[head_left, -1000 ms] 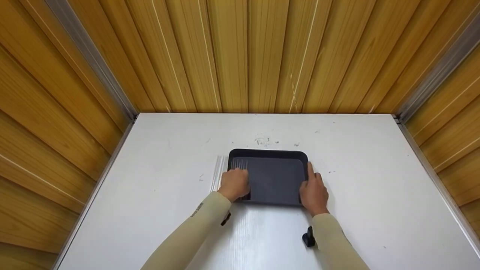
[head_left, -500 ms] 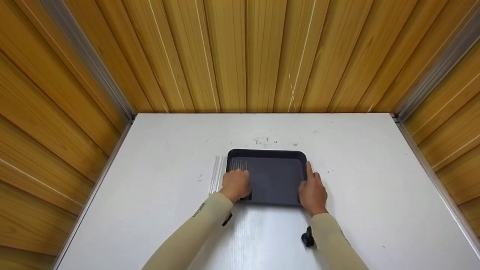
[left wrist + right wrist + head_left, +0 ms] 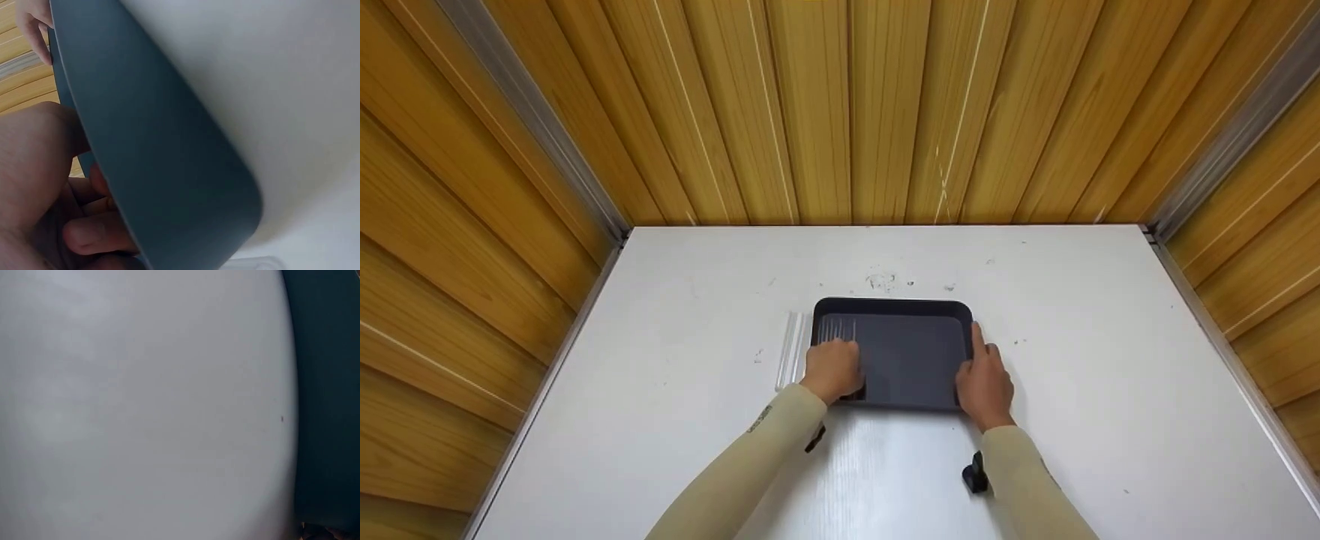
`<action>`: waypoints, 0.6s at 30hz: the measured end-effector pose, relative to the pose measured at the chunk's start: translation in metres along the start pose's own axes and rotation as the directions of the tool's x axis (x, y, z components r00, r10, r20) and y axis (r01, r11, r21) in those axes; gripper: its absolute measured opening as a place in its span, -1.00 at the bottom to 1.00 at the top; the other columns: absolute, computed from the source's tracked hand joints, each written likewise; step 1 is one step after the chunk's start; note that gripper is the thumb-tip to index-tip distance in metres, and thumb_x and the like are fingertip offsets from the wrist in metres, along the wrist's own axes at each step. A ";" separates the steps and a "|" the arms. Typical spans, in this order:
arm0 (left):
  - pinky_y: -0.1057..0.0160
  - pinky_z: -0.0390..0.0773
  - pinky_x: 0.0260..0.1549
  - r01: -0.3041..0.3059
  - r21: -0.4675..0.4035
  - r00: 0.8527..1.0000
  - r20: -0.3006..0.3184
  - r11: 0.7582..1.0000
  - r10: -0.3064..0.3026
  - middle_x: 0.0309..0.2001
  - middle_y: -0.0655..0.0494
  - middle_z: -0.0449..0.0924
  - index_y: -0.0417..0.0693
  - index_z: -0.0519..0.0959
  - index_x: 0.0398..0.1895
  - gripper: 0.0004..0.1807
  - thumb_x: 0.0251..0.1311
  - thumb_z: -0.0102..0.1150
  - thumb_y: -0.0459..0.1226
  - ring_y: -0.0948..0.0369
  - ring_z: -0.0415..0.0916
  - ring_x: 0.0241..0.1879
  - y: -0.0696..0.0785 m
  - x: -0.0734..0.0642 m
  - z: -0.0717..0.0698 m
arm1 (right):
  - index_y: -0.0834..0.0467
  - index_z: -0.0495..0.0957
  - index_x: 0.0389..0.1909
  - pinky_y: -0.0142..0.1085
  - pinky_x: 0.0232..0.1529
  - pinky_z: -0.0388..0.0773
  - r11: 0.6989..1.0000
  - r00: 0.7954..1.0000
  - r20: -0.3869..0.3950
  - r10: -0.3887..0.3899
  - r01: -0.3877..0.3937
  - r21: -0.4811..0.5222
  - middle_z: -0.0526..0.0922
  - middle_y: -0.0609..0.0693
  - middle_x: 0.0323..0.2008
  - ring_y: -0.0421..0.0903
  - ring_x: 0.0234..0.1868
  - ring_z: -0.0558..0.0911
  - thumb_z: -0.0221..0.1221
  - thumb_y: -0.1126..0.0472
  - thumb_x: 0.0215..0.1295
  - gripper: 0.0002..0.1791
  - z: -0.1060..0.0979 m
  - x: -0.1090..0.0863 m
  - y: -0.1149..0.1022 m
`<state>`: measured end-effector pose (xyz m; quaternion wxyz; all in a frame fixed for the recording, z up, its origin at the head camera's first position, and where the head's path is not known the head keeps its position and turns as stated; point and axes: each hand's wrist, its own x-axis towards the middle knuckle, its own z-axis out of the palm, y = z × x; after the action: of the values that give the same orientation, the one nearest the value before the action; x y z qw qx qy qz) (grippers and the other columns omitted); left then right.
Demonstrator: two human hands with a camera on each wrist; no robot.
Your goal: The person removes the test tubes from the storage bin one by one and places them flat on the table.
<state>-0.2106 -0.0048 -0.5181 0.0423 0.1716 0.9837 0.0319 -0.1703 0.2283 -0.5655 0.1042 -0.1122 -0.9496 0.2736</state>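
A shallow dark tray (image 3: 915,360) lies on the white table. Several thin clear rods (image 3: 837,330) lie side by side in its left end. My left hand (image 3: 832,369) reaches in over the front wall, its fingers curled on these rods; the palm side is hidden from above. The left wrist view shows bent fingers (image 3: 90,230) behind the tray's outer wall. At the other end, my right hand (image 3: 985,384) holds the tray's right side, index finger straight along the outer rim, thumb at the inner side. The right wrist view has only the tray's outer wall (image 3: 326,399) and table.
More clear rods (image 3: 791,351) lie on the table along the tray's left side. A small black clip-like piece (image 3: 975,476) is beside the right sleeve. Dark scuffs (image 3: 881,281) mark the white tabletop behind the tray. Wood-patterned panels (image 3: 847,112) close off the back and sides.
The view shifts very slightly. My left hand moves a touch to the right within the tray; my right hand keeps its hold on the tray's side.
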 end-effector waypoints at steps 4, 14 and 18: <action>0.11 0.44 -0.70 0.008 -0.013 1.000 -0.003 1.000 -0.008 -0.60 0.07 0.56 0.02 0.40 -0.72 -0.74 -0.04 0.18 -0.12 0.13 0.48 -0.63 -0.001 0.002 0.001 | 0.04 -0.01 0.39 -0.17 -0.56 0.33 1.000 1.000 -0.001 -0.003 0.003 0.003 0.42 0.24 -0.06 0.02 -0.51 0.48 -0.12 0.34 0.25 -0.33 -0.001 0.000 -0.001; 0.11 0.43 -0.70 0.032 -0.046 0.999 -0.006 0.998 -0.032 -0.63 0.10 0.52 0.05 0.37 -0.78 -0.70 -0.08 0.21 -0.11 0.16 0.43 -0.65 0.000 0.002 -0.002 | 0.05 -0.01 0.39 -0.19 -0.56 0.33 1.000 1.000 -0.004 -0.009 0.009 0.009 0.42 0.25 -0.07 0.00 -0.53 0.46 -0.11 0.34 0.24 -0.33 0.000 0.000 0.000; 0.12 0.42 -0.71 0.033 -0.046 0.999 -0.008 0.998 -0.033 -0.62 0.08 0.52 0.03 0.40 -0.74 -0.72 -0.07 0.21 -0.10 0.17 0.41 -0.66 0.000 0.001 -0.004 | 0.03 0.00 0.39 -0.15 -0.52 0.37 1.000 1.000 -0.010 -0.003 0.003 0.003 0.43 0.23 -0.10 0.02 -0.48 0.49 -0.09 0.34 0.24 -0.32 0.000 -0.001 0.001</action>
<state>-0.2120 -0.0045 -0.5140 0.0423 0.1543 0.9856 0.0547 -0.1697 0.2285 -0.5661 0.1093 -0.1121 -0.9488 0.2744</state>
